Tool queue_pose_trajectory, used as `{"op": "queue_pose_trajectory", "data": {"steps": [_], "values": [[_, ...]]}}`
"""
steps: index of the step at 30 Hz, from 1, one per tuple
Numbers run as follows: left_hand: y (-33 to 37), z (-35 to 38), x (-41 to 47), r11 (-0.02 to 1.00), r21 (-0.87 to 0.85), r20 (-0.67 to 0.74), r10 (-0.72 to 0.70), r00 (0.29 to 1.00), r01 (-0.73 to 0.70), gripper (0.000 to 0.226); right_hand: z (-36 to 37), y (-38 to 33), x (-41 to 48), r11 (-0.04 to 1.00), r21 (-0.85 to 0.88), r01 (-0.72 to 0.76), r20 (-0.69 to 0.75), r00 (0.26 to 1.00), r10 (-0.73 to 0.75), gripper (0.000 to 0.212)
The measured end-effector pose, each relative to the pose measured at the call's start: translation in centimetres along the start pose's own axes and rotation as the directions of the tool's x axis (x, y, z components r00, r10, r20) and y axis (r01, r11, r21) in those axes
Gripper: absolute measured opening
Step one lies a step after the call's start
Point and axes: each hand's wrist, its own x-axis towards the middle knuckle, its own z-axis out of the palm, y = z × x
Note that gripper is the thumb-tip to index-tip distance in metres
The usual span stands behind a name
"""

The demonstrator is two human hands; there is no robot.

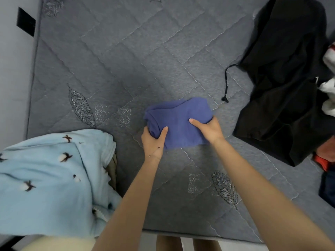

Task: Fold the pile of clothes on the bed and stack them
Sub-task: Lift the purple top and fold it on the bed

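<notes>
A small blue-violet garment (178, 116), folded into a compact bundle, sits at the middle of the grey quilted bed (112, 57). My left hand (153, 142) grips its near left edge, thumb on top. My right hand (208, 128) grips its right side, thumb lying across the top and fingers tucked under the edge. A black garment with a drawstring (282, 77) lies spread on the right of the bed. White, red and dark clothes (329, 98) show at the right edge, partly cut off.
A light blue blanket with a dark cotton-flower print (49, 178) is heaped on the bed's near left corner, over something tan. A pale wall with a black plate (25, 21) runs along the left. The bed's front edge is just below my forearms.
</notes>
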Motion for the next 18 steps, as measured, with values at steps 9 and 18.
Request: {"op": "queue_pose_trajectory", "data": {"steps": [9,18], "values": [[0.3,-2.3,-3.1,0.944,-0.265,0.201,-0.145,0.969,0.196,0.059,-1.8,1.2,-4.0,0.984,0.155,-0.083,0.123,0.99,0.064,0.04],[5.3,-10.5,-7.8,0.945,-0.326,-0.031,-0.007,0.999,-0.003,0.034,0.9,-3.1,-14.7,0.972,0.167,0.168,0.072,0.981,-0.182,0.011]]}}
